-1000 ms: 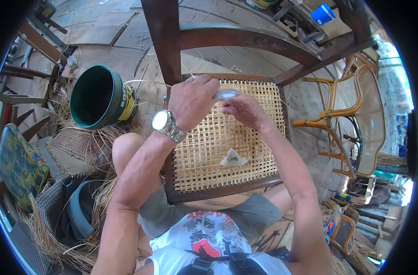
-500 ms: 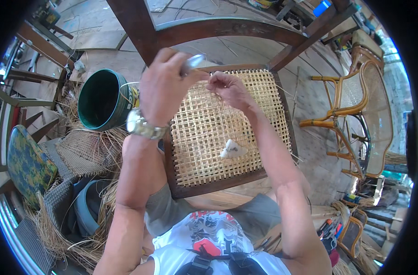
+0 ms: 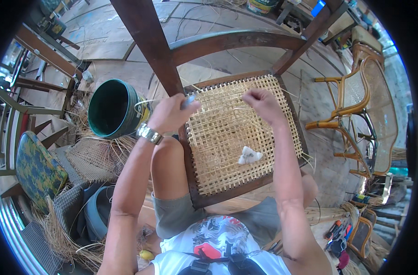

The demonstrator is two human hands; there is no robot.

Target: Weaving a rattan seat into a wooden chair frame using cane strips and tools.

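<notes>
A dark wooden chair's woven cane seat (image 3: 227, 133) lies in front of me, its open mesh fixed along the frame. At the seat's far left corner, my left hand (image 3: 170, 113) is closed around a small shiny blue-grey tool (image 3: 187, 101), whose working end is unclear. My right hand (image 3: 266, 106) hovers over the far right part of the weave with its fingers pinched together. Whatever lies between them is too small to make out. Pale loose cane strands (image 3: 246, 112) curve over the mesh beneath that hand. A white lump with grey marks (image 3: 250, 156) rests on the near right of the seat.
The chair's curved back rail (image 3: 236, 41) and left post (image 3: 147, 43) rise beyond the seat. To the left stand a dark green bucket (image 3: 110, 107), a camouflage-patterned cushion (image 3: 39, 169) and heaps of cane strips (image 3: 53, 231). A rattan armchair (image 3: 355, 114) lies at the right.
My left hand has dropped toward the seat's left edge with the tool. My right hand has moved right and slightly down, so the hands are farther apart. The view has shifted a little.
</notes>
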